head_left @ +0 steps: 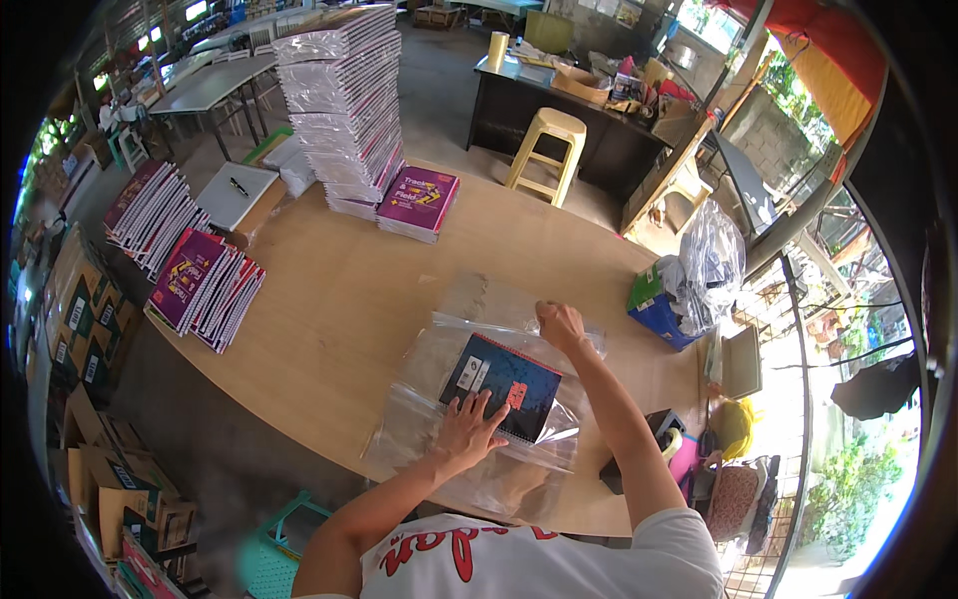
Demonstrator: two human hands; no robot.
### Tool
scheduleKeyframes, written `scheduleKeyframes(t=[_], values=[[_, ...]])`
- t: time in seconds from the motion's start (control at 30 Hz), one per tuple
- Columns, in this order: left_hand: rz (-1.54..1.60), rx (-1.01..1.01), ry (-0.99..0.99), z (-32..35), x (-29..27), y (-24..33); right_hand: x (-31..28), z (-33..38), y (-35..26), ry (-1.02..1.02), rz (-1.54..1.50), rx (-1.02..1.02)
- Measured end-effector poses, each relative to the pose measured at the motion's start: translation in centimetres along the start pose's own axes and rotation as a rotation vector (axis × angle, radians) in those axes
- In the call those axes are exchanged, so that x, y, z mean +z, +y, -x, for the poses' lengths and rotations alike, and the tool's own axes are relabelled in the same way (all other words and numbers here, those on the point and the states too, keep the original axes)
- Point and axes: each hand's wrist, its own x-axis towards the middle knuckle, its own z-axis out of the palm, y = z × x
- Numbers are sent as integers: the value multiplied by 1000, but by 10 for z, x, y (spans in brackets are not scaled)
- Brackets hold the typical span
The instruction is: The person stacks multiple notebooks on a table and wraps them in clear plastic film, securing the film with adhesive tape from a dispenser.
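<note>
A dark blue spiral notebook (499, 384) with a red design and a white label lies tilted on the wooden table in front of me. Clear plastic bags (409, 404) are spread under and around it. My left hand (469, 431) rests on the notebook's near left part, its fingers spread. Just beyond the notebook's far edge, my right hand (561, 324) is closed over the clear plastic. Its fingertips are curled, and whatever they pinch is too small to make out.
A tall stack of plastic-wrapped notebooks (339, 110) stands at the far left beside purple books (419, 200). More notebook piles (205, 285) sit at the left edge. A blue-green box with crumpled plastic (664, 304) is on the right. A yellow stool (547, 150) stands beyond the table (329, 290).
</note>
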Motion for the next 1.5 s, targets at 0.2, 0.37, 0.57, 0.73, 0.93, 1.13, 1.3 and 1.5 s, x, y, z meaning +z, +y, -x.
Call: scheduleKeyframes(t=[0.2,0.37,0.57,0.73,0.93,1.13,1.3,1.5], values=[[13,-7,-10,-1,-4,1,2,-19,25,-391,-280,337],[58,32,17,-5,-8,7,0,-37,63,-811,-413,427],[23,18,52,0,-7,5,-5,-50,42,-1031,-625,596],[78,3,95,-6,3,5,-10,-39,41,-874,-570,329],[80,-50,157,-5,2,5,-43,44,-91,-239,-182,190],[99,-19,84,-8,7,9,-25,97,-150,63,-123,235],[95,68,-42,5,2,5,-25,93,-154,227,-124,260],[35,-5,-69,3,4,3,-20,94,-169,164,-114,316]])
